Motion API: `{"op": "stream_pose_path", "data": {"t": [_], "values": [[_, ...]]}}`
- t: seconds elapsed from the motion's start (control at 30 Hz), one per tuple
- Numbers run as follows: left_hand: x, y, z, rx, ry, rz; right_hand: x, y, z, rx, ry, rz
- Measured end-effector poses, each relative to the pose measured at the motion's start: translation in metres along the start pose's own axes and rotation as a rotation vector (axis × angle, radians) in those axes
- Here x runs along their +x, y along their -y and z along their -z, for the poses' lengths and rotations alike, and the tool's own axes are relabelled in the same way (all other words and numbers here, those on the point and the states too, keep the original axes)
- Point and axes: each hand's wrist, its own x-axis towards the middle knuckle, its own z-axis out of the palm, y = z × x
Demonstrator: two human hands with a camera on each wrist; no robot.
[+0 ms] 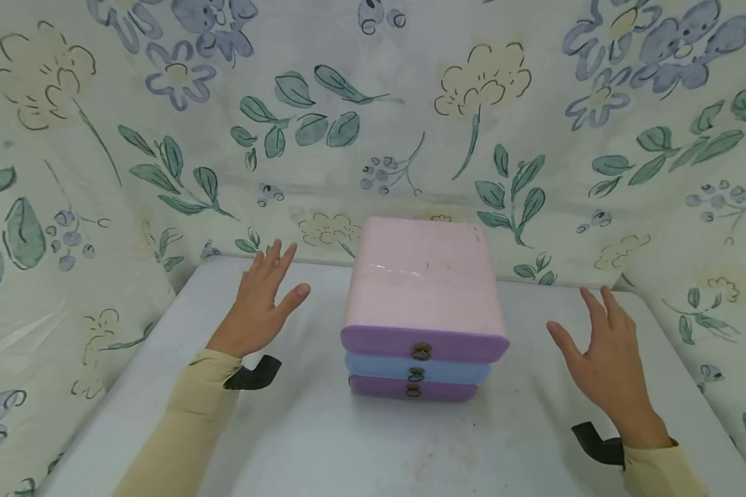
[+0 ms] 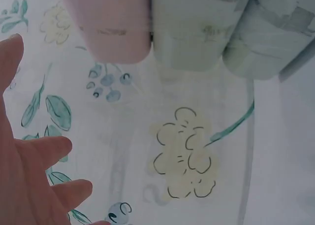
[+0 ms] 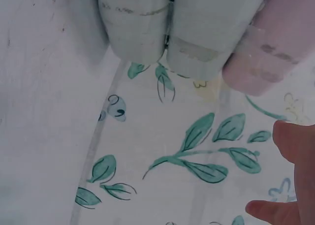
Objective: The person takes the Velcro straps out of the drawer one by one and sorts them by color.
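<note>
A small chest of drawers (image 1: 425, 276) with a pink top stands on the white table. Its front stacks a purple drawer (image 1: 379, 343), a blue drawer (image 1: 379, 366) and a lower purple drawer (image 1: 379, 388), each with a small bronze-coloured pull. My left hand (image 1: 257, 304) is held to the left of the chest, fingers spread and holding nothing. On the other side, my right hand (image 1: 609, 352) is apart from the chest too, its fingers loosely extended around no object. Both wrist views show the chest's rounded side panels, pink (image 2: 110, 28) above and pale greenish below.
The white table (image 1: 298, 442) carries faint brownish marks near its front. Behind it and along both sides hangs a cloth (image 1: 404, 138) printed with flowers and leaves. A black strap piece juts from each wrist at the cream sleeves (image 1: 189, 414).
</note>
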Motion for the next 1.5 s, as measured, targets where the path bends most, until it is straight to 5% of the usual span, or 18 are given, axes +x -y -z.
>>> {"op": "stream_pose_path", "data": {"t": [0.73, 1.13, 1.5], "values": [[0.006, -0.023, -0.019, -0.172, -0.004, -0.139, -0.026, 0.047, -0.003, 0.168, -0.238, 0.067], [0.008, -0.031, -0.03, -0.286, 0.009, -0.228, -0.04, 0.069, -0.014, 0.26, -0.421, 0.208], [0.015, -0.039, -0.036, -0.345, 0.021, -0.301, -0.054, 0.091, -0.031, 0.374, -0.488, 0.361]]}}
